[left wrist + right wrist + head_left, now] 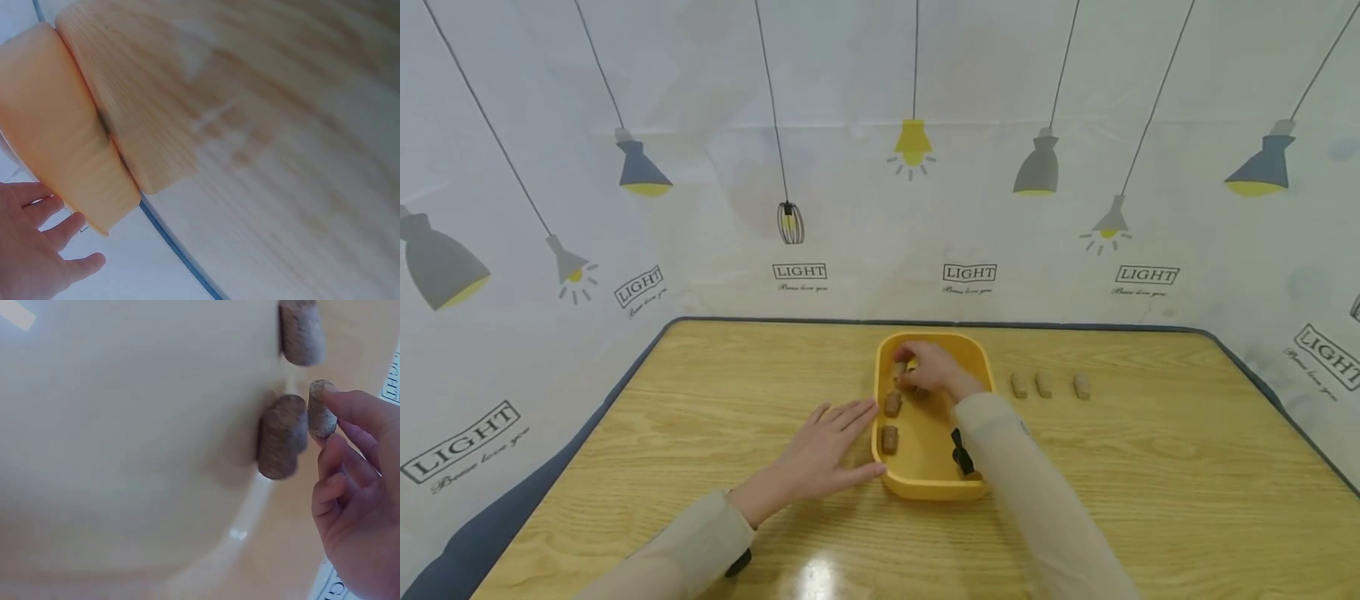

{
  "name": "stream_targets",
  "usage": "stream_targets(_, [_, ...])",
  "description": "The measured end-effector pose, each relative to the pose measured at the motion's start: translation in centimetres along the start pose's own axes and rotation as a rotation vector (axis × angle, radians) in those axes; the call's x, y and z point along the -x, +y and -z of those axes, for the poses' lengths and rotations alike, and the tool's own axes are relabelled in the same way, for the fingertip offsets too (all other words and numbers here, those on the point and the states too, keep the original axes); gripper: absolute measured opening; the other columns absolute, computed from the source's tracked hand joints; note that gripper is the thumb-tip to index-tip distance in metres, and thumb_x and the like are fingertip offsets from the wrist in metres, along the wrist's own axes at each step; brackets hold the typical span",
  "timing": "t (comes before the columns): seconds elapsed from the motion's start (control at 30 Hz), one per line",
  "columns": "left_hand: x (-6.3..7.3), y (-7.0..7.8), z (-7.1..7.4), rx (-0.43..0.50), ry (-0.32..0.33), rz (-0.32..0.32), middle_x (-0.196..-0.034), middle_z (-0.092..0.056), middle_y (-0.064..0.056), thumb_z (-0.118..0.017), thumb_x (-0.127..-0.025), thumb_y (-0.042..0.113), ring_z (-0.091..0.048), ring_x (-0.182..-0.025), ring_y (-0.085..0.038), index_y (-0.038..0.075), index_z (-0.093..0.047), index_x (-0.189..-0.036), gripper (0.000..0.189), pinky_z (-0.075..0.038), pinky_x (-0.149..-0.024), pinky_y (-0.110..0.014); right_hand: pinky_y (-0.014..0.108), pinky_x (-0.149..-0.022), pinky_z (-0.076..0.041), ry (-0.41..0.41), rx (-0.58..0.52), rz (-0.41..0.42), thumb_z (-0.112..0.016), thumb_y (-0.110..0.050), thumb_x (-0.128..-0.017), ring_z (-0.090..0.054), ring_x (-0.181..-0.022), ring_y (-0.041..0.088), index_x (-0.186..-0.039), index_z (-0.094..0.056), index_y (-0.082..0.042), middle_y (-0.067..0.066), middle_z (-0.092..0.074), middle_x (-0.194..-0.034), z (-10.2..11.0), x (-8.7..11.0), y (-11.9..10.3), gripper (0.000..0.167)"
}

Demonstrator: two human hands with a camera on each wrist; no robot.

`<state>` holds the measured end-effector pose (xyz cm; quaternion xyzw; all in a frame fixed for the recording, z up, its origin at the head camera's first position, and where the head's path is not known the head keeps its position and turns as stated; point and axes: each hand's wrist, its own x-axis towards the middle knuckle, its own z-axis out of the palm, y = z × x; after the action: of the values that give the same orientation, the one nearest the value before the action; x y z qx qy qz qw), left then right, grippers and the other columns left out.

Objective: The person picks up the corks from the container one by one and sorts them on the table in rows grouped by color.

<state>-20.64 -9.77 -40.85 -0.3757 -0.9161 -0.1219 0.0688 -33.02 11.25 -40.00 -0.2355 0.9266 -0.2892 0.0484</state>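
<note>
Inside the yellow plastic box [934, 490], my right hand [931, 367] pinches a cork [322, 411] between thumb and fingers. Right beside it in the right wrist view are a pair of darker corks [278, 440] that overlap, and another cork [302, 332] lies a little apart. Along the box's left wall in the head view sit a cork [892, 404] and a further cork [890, 440]. My left hand [820, 454] has its fingers extended, with the fingertips at the box's left rim. In the left wrist view, its fingers [65, 230] are spread beside the box wall.
On the wooden table [737, 375], right of the box, three corks stand in a row: one cork [1018, 384], a second cork [1043, 384] and a third cork [1082, 386]. A backdrop [865, 183] printed with lamps rises behind the table's far edge.
</note>
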Motion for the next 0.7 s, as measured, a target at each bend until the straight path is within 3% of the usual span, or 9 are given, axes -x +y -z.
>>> stream_targets(0.27, [0.0,-0.1,-0.1,-0.003,0.013,-0.011,-0.14,-0.028,-0.008,-0.036,-0.084,0.062,-0.027,-0.125,-0.028,0.005,-0.03,-0.138,0.078,-0.018,-0.097,-0.053,0.036,-0.087,-0.038,-0.027,0.012,0.03,-0.063,-0.01,-0.079,-0.05,-0.1,0.025,-0.11,-0.056,-0.002,0.01,-0.056,-0.107,2.1,0.0,-0.3,0.033])
stream_targets(0.43, [-0.1,0.0,-0.1,-0.009,0.006,-0.01,-0.141,-0.028,-0.008,-0.036,-0.085,0.061,-0.027,-0.125,-0.027,0.005,-0.03,-0.138,0.078,-0.018,-0.097,-0.052,0.032,-0.078,-0.044,-0.025,0.038,0.091,-0.064,-0.009,-0.08,-0.05,-0.101,0.03,-0.111,-0.056,0.0,0.012,-0.056,-0.108,3.9,0.2,-0.8,0.033])
stream_targets(0.53, [-0.1,0.0,-0.1,-0.008,-0.001,-0.004,-0.141,-0.028,-0.007,-0.036,-0.084,0.062,-0.027,-0.125,-0.027,0.006,-0.03,-0.138,0.078,-0.017,-0.098,-0.052,0.033,-0.079,-0.044,-0.025,0.077,0.119,-0.064,-0.012,-0.08,-0.05,-0.102,0.029,-0.112,-0.055,0.0,0.013,-0.057,-0.109,5.1,0.5,-1.3,0.035])
stream_targets(0.7, [0.0,0.0,-0.1,-0.01,0.004,-0.006,-0.141,-0.028,-0.008,-0.034,-0.084,0.063,-0.027,-0.126,-0.026,0.007,-0.028,-0.139,0.079,-0.018,-0.097,-0.052,0.038,-0.091,-0.035,-0.029,0.134,0.124,-0.062,-0.015,-0.082,-0.048,-0.106,0.025,-0.115,-0.054,-0.001,0.012,-0.056,-0.113,6.5,1.1,-1.6,0.037])
